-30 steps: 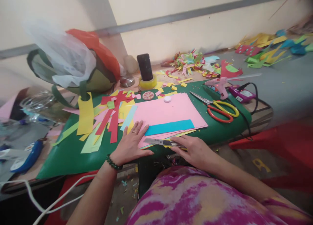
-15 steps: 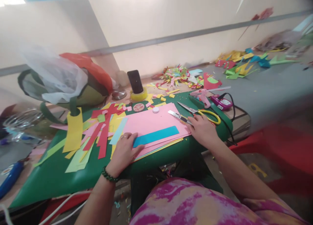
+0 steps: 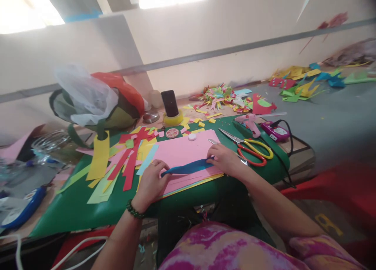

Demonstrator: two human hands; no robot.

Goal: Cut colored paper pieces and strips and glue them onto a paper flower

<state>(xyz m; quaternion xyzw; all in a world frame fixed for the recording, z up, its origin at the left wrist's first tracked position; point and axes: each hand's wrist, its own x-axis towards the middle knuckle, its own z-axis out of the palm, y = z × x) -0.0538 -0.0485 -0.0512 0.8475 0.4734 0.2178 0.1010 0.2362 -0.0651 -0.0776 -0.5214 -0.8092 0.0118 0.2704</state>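
Observation:
A blue paper strip (image 3: 188, 168) stretches between my two hands, its long edge bent up off the pink paper sheets (image 3: 179, 150). My left hand (image 3: 154, 180) pinches its left end between thumb and fingers. At the other end, my right hand (image 3: 225, 158) grips the strip with its fingertips. A utility knife (image 3: 212, 141) lies partly hidden under and beyond my right hand. Beside that hand are scissors (image 3: 252, 150) with yellow and red-orange handles, blades apart. A small white round cap (image 3: 192, 136) sits on the pink sheet.
Colored paper strips (image 3: 129, 164) are heaped on the green mat (image 3: 70, 207) at left. A pink glue gun (image 3: 249, 125) and a purple box (image 3: 274, 131) with a black cord lie at right. A phone (image 3: 169, 103) leans on yellow tape (image 3: 173, 118). A bag (image 3: 126, 105) stands at back left.
My right hand has moved left from beside the utility knife to the strip's right end. The strip, flat before, is now bent up. The view has shifted slightly.

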